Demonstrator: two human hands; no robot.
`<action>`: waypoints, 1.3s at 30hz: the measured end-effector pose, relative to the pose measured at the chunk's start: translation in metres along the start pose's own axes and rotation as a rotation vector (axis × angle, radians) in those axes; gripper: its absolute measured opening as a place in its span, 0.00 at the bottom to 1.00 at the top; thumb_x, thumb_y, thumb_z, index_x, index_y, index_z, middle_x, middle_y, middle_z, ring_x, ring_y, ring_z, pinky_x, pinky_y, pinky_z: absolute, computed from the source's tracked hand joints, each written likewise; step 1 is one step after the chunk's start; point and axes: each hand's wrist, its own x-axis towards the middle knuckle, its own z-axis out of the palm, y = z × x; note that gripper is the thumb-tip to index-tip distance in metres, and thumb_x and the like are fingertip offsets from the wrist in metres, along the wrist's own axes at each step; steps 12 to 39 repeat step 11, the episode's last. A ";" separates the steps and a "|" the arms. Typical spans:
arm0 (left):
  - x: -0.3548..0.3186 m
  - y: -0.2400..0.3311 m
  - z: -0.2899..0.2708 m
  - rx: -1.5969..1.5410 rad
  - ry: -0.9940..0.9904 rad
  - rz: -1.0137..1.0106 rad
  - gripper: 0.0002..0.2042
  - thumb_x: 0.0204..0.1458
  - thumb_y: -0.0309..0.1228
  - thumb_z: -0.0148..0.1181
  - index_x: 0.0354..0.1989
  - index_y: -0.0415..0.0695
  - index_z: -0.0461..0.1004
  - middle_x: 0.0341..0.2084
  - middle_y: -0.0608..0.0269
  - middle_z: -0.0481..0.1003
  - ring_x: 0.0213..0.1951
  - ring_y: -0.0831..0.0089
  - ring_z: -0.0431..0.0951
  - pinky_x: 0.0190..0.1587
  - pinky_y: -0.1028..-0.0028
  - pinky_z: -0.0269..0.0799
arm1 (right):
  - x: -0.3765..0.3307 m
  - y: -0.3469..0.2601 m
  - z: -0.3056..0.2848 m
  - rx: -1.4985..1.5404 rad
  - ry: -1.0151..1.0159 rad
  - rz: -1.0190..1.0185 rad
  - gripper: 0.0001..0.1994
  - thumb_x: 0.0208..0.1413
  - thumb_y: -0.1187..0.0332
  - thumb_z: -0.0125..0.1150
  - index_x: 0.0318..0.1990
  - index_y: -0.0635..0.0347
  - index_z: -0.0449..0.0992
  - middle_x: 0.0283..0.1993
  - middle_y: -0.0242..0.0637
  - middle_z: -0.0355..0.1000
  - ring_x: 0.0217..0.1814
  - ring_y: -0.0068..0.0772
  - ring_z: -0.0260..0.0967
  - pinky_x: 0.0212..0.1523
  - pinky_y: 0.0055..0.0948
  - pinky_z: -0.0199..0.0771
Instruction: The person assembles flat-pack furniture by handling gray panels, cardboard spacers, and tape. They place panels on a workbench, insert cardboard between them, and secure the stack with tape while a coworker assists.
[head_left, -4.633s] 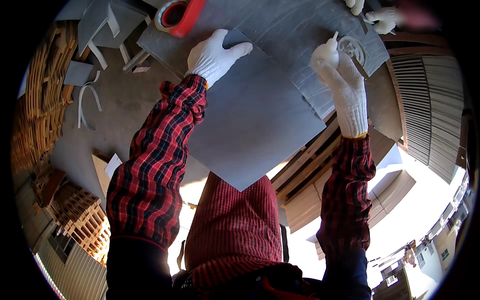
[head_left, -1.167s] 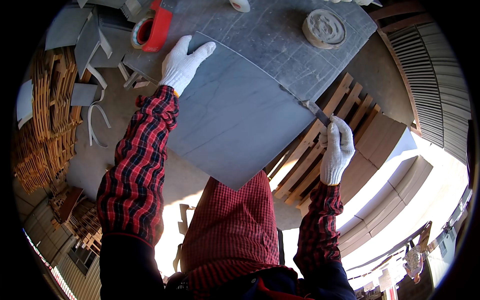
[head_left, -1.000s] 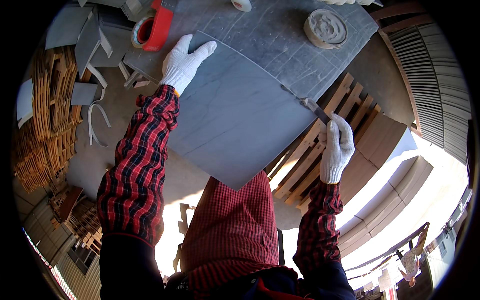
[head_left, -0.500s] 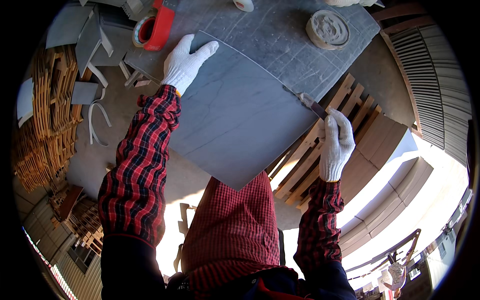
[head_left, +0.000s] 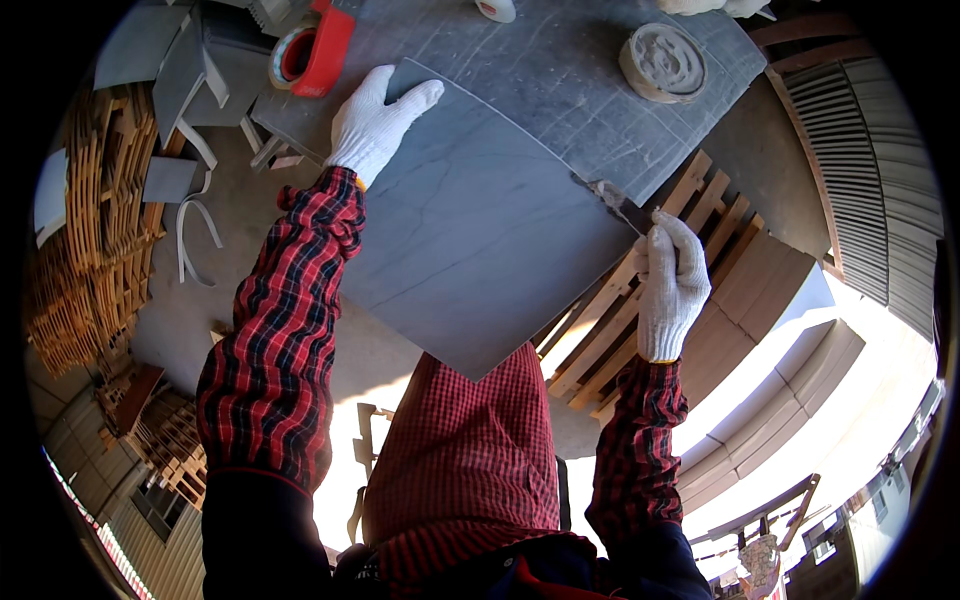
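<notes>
A grey veined tile point(head_left: 490, 230) lies at an angle at the table's near side, one corner jutting toward my apron. My left hand point(head_left: 378, 125), in a white knit glove, grips the tile by its far left corner, with the thumb over the top face. In my gloved right hand point(head_left: 672, 275) is a putty knife point(head_left: 632, 214), its paste-smeared blade against the tile's right corner. A streak of grey paste shows on the tile's edge there. The fingers of my right hand partly hide the knife's handle.
On the scratched grey table point(head_left: 540, 70) stand a round tub of grey paste point(head_left: 663, 62) and a red tape dispenser point(head_left: 322, 50). A wooden pallet point(head_left: 600, 325) and stacked boards point(head_left: 775, 285) are at the right. Stacked pallets point(head_left: 95, 230) fill the left.
The knife blade has shifted slightly and lies flatter along the tile's right corner. My left hand stays in place on the tile.
</notes>
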 end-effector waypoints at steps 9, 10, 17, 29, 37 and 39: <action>0.003 -0.002 0.001 0.008 -0.006 0.006 0.30 0.51 0.57 0.68 0.50 0.42 0.76 0.39 0.60 0.80 0.43 0.69 0.78 0.49 0.68 0.71 | 0.001 -0.003 0.004 -0.003 0.008 0.016 0.09 0.66 0.71 0.60 0.49 0.63 0.81 0.34 0.33 0.74 0.31 0.18 0.69 0.31 0.20 0.71; 0.006 -0.010 0.002 0.056 0.035 0.011 0.33 0.50 0.58 0.67 0.56 0.45 0.74 0.45 0.56 0.80 0.48 0.66 0.78 0.53 0.68 0.71 | 0.001 -0.006 0.006 0.003 0.004 0.014 0.09 0.66 0.71 0.60 0.49 0.63 0.81 0.34 0.33 0.74 0.31 0.18 0.69 0.31 0.20 0.71; 0.012 -0.023 0.005 0.104 0.075 0.015 0.36 0.50 0.59 0.67 0.62 0.47 0.71 0.50 0.52 0.79 0.54 0.63 0.77 0.57 0.68 0.70 | 0.001 -0.007 0.006 -0.030 -0.003 0.016 0.10 0.66 0.71 0.59 0.50 0.62 0.81 0.34 0.33 0.74 0.32 0.19 0.69 0.32 0.20 0.72; 0.012 -0.023 0.005 0.104 0.075 0.015 0.36 0.50 0.59 0.67 0.62 0.47 0.71 0.50 0.52 0.79 0.54 0.63 0.77 0.57 0.68 0.70 | 0.001 -0.007 0.006 -0.030 -0.003 0.016 0.10 0.66 0.71 0.59 0.50 0.62 0.81 0.34 0.33 0.74 0.32 0.19 0.69 0.32 0.20 0.72; 0.012 -0.023 0.005 0.104 0.075 0.015 0.36 0.50 0.59 0.67 0.62 0.47 0.71 0.50 0.52 0.79 0.54 0.63 0.77 0.57 0.68 0.70 | 0.001 -0.007 0.006 -0.030 -0.003 0.016 0.10 0.66 0.71 0.59 0.50 0.62 0.81 0.34 0.33 0.74 0.32 0.19 0.69 0.32 0.20 0.72; 0.012 -0.023 0.005 0.104 0.075 0.015 0.36 0.50 0.59 0.67 0.62 0.47 0.71 0.50 0.52 0.79 0.54 0.63 0.77 0.57 0.68 0.70 | 0.001 -0.007 0.006 -0.030 -0.003 0.016 0.10 0.66 0.71 0.59 0.50 0.62 0.81 0.34 0.33 0.74 0.32 0.19 0.69 0.32 0.20 0.72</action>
